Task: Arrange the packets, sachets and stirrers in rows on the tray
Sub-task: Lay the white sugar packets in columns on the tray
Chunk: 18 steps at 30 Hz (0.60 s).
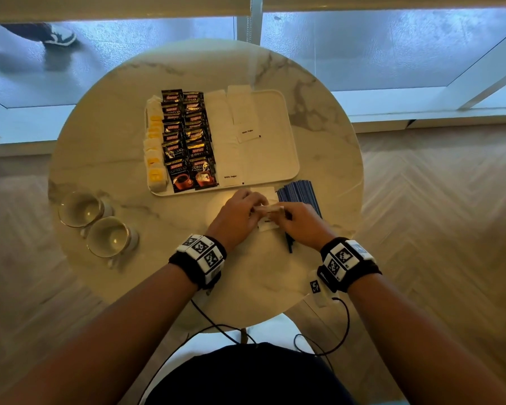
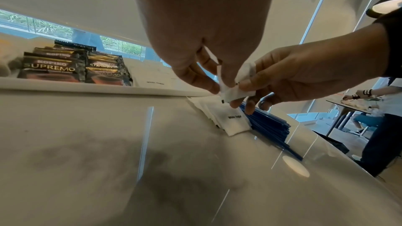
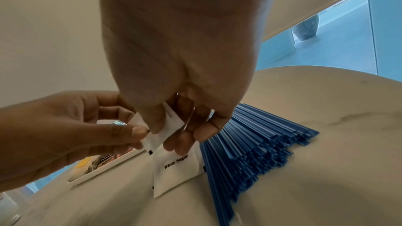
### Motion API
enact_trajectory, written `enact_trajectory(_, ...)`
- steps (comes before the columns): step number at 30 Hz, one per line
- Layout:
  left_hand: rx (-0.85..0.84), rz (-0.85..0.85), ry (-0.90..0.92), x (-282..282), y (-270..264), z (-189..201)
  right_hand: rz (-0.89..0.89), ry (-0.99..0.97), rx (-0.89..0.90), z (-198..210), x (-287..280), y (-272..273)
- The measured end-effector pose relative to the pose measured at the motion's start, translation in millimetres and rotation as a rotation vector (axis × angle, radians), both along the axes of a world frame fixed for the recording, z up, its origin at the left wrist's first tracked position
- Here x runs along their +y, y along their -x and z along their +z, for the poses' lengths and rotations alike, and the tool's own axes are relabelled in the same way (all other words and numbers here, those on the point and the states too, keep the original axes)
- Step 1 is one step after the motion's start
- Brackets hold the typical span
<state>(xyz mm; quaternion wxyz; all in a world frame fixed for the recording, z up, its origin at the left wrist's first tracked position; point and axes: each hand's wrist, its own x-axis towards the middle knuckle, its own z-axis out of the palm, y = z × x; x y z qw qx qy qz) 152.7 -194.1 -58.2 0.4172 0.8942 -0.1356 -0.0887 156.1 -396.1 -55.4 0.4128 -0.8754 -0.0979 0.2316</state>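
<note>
Together, both hands pinch one small white paper sachet [image 2: 236,90] just above a round, glossy marble-patterned desk [image 1: 105,159]. The left hand [image 1: 236,217] curls its thumb and fingertips onto the sachet's left edge; the right hand [image 1: 300,223] grips the opposite edge, its fingers bent downward, so the thin packet hangs crumpled between them. Both wrists carry black bands with square black-and-white markers.

Directly beneath the hands lies a loose pile of flat white sugar sachets [image 3: 178,169], rectangular and matte, printed "White Sugar". Just beside the right hand's fingers, touching that pile, spreads a fanned bundle of slim blue plastic stirrers [image 3: 256,143], straight and ridged.

Beyond the hands sits a shallow white rounded-corner tray [image 1: 287,159]. On it, farthest to the left hand's side, runs a column of pale tea-bag packets with yellow tags [image 1: 155,147]; next come two overlapping rows of glossy black coffee packets [image 1: 189,141] with serrated tops and gold lettering; then two rows of white sachets [image 1: 231,133], one long and one shorter. The tray's portion ahead of the right hand is bare.

Well off to the left hand's outer side stand two clear round glass cups [image 1: 95,223], close together on the desk.
</note>
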Motion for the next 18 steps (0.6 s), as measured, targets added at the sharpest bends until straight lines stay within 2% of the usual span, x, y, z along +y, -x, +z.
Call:
enact_trajectory(4,0.18,0.078,-0.2,-9,0,-7,-0.144,0.06,-0.058,-2,-3,-6)
enact_trajectory(6,0.204,0.047,-0.329,-14,3,-15,-0.229,0.08,-0.039,-3,-5,-9)
enact_trajectory(8,0.207,0.04,-0.381,-19,5,-22,-0.276,0.069,-0.007,-1,-7,-11)
enact_trajectory(18,0.12,0.056,-0.266,-8,4,-26,-0.344,0.008,0.023,2,-9,-15)
